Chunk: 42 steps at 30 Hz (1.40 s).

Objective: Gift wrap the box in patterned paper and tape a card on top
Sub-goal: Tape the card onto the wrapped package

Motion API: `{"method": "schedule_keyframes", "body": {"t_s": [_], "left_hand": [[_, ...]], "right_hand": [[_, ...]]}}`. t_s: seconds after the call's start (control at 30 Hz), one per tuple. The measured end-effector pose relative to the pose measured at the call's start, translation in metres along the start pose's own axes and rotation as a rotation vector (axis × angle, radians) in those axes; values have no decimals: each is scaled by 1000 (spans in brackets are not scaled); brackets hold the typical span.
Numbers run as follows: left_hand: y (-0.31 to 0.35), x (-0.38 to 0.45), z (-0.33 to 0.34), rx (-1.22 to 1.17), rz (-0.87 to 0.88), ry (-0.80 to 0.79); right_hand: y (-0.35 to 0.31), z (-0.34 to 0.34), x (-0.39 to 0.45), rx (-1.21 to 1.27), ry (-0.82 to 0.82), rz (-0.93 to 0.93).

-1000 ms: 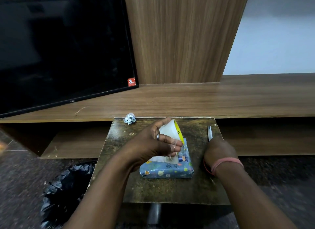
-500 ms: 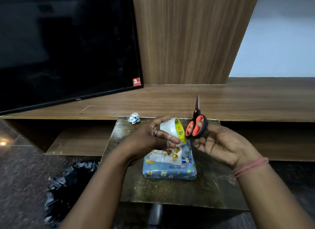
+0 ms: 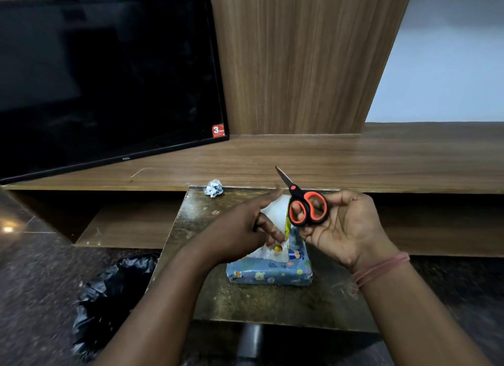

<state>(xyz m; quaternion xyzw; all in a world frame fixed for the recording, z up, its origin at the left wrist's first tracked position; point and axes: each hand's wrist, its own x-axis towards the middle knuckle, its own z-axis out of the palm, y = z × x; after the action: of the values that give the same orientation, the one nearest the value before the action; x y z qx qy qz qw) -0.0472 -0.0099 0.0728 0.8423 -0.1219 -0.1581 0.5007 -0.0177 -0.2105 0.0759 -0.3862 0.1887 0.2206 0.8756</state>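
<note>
A box wrapped in blue cartoon-patterned paper lies on a small dark table. A white card with printed lettering lies on the box's top. My left hand holds a white tape roll with a yellow rim above the card, fingers curled round it, thumb stretched forward. My right hand grips black and orange scissors by the handles, just right of the roll. Their blades are closed and point up and away to the left.
A crumpled paper scrap sits at the table's far left corner. A black bin bag stands on the floor to the left. Behind the table runs a long wooden shelf with a dark TV leaning on it.
My right hand picked the scissors up from the table's right side and brought them up beside the tape roll. The left hand kept the roll over the card.
</note>
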Motion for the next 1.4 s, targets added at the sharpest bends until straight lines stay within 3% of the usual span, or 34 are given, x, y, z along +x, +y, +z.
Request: {"method": "schedule_keyframes", "body": {"t_s": [0.1,0.17,0.33,0.47,0.6,0.73,1.0,1.17,1.4], "left_hand": [[-1,2,4,95,38,19],[1,3,8,171,66,24],[-4,7,14,328,139,46],[-8,12,12,70,52,101],[-9,15,15,-297,-104,52],[-7,12,5,-555,-169,22],[-10,7,-2,-557,-212,-39],[-7,1,-8,-574,-171,-134],[-9,-5,-22,-718,-149,-204]], "right_hand": [[12,3,7,-244,23,-115],[22,3,14,-359,171,-228],[23,8,15,-262,278,-210],[22,13,12,-67,311,-270],[27,13,17,92,380,-274],[33,12,22,203,297,-188],[39,15,21,214,344,-150],[41,21,13,104,368,-316],[36,24,9,-36,226,-154]]}}
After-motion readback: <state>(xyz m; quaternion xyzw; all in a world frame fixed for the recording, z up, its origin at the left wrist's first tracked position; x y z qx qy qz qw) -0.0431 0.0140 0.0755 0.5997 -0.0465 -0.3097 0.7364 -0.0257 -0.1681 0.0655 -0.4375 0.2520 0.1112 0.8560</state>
